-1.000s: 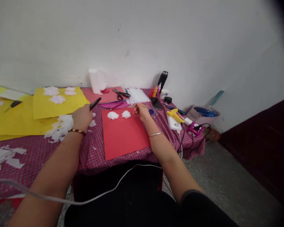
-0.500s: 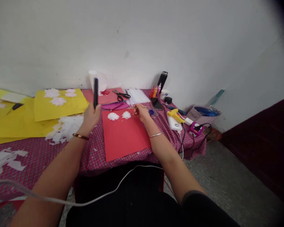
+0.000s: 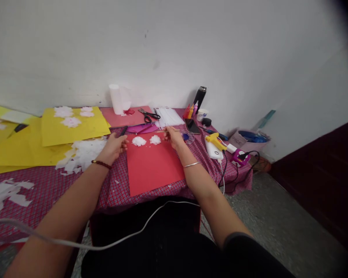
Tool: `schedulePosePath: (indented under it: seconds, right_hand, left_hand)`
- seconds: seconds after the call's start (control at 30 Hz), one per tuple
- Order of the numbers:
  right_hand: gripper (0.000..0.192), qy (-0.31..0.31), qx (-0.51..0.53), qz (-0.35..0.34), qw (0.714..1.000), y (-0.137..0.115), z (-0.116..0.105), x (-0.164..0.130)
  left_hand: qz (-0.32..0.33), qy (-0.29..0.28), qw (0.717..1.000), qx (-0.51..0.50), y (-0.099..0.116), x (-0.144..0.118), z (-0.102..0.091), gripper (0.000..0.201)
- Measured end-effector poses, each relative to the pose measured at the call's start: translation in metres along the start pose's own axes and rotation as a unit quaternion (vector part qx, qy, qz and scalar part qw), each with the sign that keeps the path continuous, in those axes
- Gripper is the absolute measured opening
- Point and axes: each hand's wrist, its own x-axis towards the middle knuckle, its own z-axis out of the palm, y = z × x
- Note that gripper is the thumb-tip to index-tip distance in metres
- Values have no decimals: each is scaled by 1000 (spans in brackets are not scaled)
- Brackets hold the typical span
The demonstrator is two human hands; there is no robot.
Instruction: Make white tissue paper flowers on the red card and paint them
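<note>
White paper scraps (image 3: 87, 152) lie beside my left hand (image 3: 113, 148). Its fingers curl loosely; a black pen (image 3: 123, 130) juts past them, but I can't tell whether I'm gripping it. The red sheet (image 3: 153, 166) lies between my hands, two white clumps (image 3: 139, 141) near its far edge. My right hand's (image 3: 171, 137) fingers bunch at its far right corner, their hold unclear.
</note>
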Motion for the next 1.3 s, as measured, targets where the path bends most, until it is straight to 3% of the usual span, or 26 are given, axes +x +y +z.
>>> schedulePosePath:
  seconds: [0.07,0.1,0.2,0.23,0.4,0.83,1.07,1.17,1.3]
  right_hand:
    - [22,-1,0,-2,1000,-2,1,-2]
    - [20,-4,1,-3,1000,-3,2,-3]
    - [17,-19,4,-7,1000,-5,3,-7]
    - [16,-25,7,-9,1000,-6,4,-9]
    - [15,-45,16,-14,999,-9,4,-11]
    - [12,-48,15,-12,999,-7,1,-9]
    - [11,-47,9,-13,999,-7,3,-9]
    - [11,-44,4,-9,999,-8,3,-10]
    - [14,-48,2,-13,999,-8,3,-9]
  left_hand:
    - [88,41,992,79,-4,4,-2,42]
    - [154,56,972,167,-6,6,-3,44]
    - [310,56,848,427,-11,10,-4,37]
    - [329,47,815,474,-13,11,-4,35]
    - [325,17,789,522,-18,14,-4,32]
    - [310,32,798,516,-15,21,-11,49]
    - [299,-4,808,507,-17,21,-8,25]
    - [297,27,828,475,-10,20,-11,32]
    - [294,109,861,400,10,16,-21,44]
